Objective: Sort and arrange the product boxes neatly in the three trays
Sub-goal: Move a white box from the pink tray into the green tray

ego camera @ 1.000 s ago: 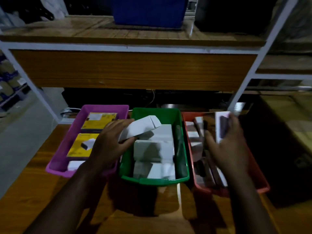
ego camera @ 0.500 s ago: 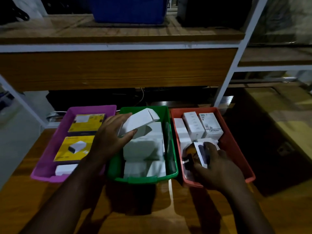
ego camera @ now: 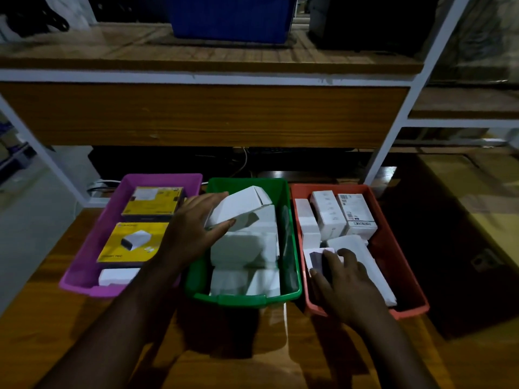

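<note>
- A wooden worktop (ego camera: 56,341) is seen nearest, and three trays are carried on it side by side, touching or nearly so.
- The right hand (ego camera: 346,279) is laid in the near part of the red tray (ego camera: 410,310); its fingers (ego camera: 348,254) are spread and only slightly bent, and a box with a dark printed face (ego camera: 316,258) is pressed down by them rather than gripped.
- A flat white box (ego camera: 362,254) is partly covered by the same hand.
- The left hand (ego camera: 193,228) is held over the boundary between the purple tray (ego camera: 81,282) and the green tray (ego camera: 244,299); a white box with an open end flap (ego camera: 238,209) is gripped between thumb and fingers and is held tilted above the green tray.
- Plain white boxes (ego camera: 244,248) are packed in the green tray beneath it.
- In the purple tray a small white box (ego camera: 118,276) is lain nearest, then a yellow box picturing a white device (ego camera: 132,242), then a second yellow box (ego camera: 153,203) at the far end.
- At the far end of the red tray upright white boxes are stood together, one a barcoded box (ego camera: 355,214).
- Behind the trays a wooden shelf (ego camera: 196,113) on a white metal frame (ego camera: 393,130) is seen, and a blue bin (ego camera: 230,18) is stood on it.
</note>
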A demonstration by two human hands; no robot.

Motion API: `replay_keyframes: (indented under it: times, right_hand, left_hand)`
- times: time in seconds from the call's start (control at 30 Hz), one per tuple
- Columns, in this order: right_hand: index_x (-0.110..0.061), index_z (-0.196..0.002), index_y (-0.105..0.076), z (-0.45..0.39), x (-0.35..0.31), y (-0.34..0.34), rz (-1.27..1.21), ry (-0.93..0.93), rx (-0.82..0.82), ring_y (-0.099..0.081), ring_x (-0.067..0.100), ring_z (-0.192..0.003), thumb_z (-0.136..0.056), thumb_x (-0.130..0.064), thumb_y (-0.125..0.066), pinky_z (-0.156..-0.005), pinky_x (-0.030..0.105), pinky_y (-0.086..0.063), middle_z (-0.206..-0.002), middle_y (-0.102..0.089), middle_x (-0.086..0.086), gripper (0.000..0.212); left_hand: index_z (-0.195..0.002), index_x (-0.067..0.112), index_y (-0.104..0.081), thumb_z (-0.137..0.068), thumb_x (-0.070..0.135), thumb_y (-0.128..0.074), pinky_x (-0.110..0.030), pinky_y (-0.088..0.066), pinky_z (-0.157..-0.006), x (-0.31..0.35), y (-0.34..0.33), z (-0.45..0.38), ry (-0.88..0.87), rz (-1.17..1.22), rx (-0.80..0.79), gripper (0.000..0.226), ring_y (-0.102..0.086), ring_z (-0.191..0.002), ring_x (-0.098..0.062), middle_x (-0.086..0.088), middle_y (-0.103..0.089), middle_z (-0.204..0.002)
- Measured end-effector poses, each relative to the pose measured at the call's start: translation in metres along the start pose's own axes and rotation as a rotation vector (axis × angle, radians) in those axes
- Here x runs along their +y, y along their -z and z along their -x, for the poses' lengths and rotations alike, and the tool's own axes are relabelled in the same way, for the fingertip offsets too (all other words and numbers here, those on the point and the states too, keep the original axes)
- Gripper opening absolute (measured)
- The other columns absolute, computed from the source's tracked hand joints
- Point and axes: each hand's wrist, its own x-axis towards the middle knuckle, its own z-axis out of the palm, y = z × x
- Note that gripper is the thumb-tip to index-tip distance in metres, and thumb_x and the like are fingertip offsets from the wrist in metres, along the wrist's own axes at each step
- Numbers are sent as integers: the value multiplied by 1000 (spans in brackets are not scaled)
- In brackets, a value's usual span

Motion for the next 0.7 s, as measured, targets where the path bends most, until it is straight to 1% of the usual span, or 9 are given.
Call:
replay_keyframes:
  times: [0.1,0.17,0.2,0.3,0.37,0.43,0.57,0.63,0.7]
  right_hand:
    - [-28,-143,-44,1,4,0,65,37,33,-47,24,-130,-97,-60,-50,-95,35,-49,-150,-40,4,56]
    - [-29,-135,-52,-3,5,3,111,47,85,-50,24,-124,-93,-64,-55,-89,36,-50,-142,-49,2,55]
    - [-28,-130,-57,-5,4,6,94,65,147,-53,25,-119,-90,-62,-59,-86,37,-51,-136,-53,2,52]
    - [-27,-124,-63,-16,-6,17,-165,98,331,-58,22,-111,-90,-48,-67,-80,36,-50,-124,-59,0,40]
    - [-28,-125,-63,-24,-20,23,-288,138,385,-60,16,-107,-92,-45,-68,-78,34,-51,-120,-59,-6,37]
    - [-31,-121,-63,-29,-33,24,-341,202,404,-60,13,-103,-94,-45,-66,-77,36,-54,-117,-58,-11,31]
    - [-31,-112,-64,-33,-42,15,-395,269,391,-58,10,-101,-96,-40,-66,-76,34,-52,-110,-59,-15,19]
    - [-32,-111,-65,-34,-40,9,-423,277,389,-58,9,-101,-96,-39,-65,-75,37,-56,-108,-60,-16,17]
    - [-34,-112,-65,-34,-35,4,-459,281,381,-58,7,-101,-97,-39,-64,-74,40,-58,-107,-59,-19,16]
  left_hand:
    - [-134,11,-62,-85,47,-65,-25,-37,-96,-1,-1,-5,-31,-24,-3,61,-58,-117,-21,-5,-68,-129]
    - [-134,11,-63,-85,43,-67,-29,-40,-96,-3,-3,-13,-54,-42,7,59,-61,-116,-25,-6,-68,-128]
    - [-133,11,-63,-85,42,-69,-33,-43,-96,-3,-3,-19,-67,-48,20,57,-62,-115,-27,-6,-68,-127]
    - [-131,14,-63,-85,38,-74,-37,-47,-93,-5,-5,-40,-97,-69,13,53,-60,-113,-27,-4,-68,-126]
    - [-127,16,-63,-83,33,-77,-37,-46,-90,-4,-9,-55,-57,-72,-83,49,-61,-112,-29,-5,-67,-123]
    - [-124,20,-62,-80,31,-79,-36,-46,-89,-3,-17,-66,44,-96,-201,49,-60,-115,-29,-5,-67,-124]
    - [-122,27,-56,-78,37,-81,-37,-48,-90,-10,-38,-73,145,-170,-369,52,-61,-115,-28,-4,-66,-125]
    - [-116,30,-54,-75,39,-83,-36,-49,-85,-12,-50,-75,195,-213,-440,51,-63,-110,-29,-3,-67,-120]
    - [-113,30,-53,-73,40,-85,-35,-47,-82,-14,-62,-76,258,-229,-506,52,-63,-109,-30,-3,-66,-119]
